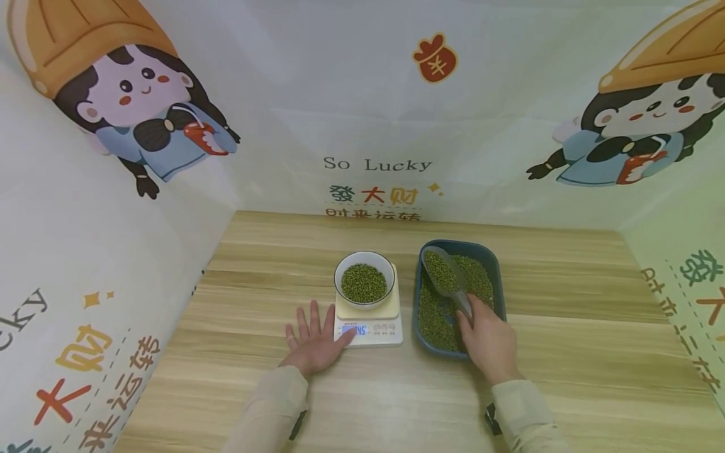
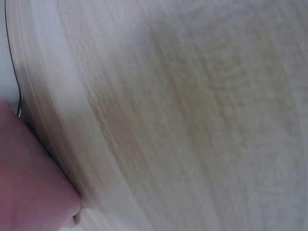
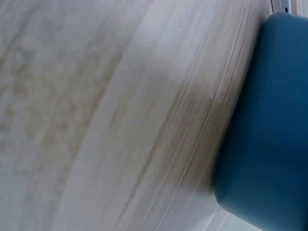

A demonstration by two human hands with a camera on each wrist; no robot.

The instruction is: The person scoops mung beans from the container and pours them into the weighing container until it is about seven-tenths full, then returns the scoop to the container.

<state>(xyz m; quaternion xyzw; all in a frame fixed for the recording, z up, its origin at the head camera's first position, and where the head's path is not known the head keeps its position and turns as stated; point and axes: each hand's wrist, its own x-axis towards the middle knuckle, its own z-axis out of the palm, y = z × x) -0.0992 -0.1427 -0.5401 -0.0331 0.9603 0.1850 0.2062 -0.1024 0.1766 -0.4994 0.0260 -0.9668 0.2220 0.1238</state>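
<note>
Pale sleeves (image 1: 274, 406) rose from the bottom edge of the head view, slanting inward toward the two hands. Near the lower centre, the left hand (image 1: 316, 349) lay with its fingers spread and its thumb over the display of a white scale (image 1: 370, 313), while to its right the right hand (image 1: 491, 343) gripped the handle of a grey scoop (image 1: 457, 287). Beyond the fingers, the scoop's bean-filled head slanted up-left over the blue tray (image 1: 498, 286) of green beans, and a white bowl (image 1: 364, 258) holding more stood on the scale, between the hands.
</note>
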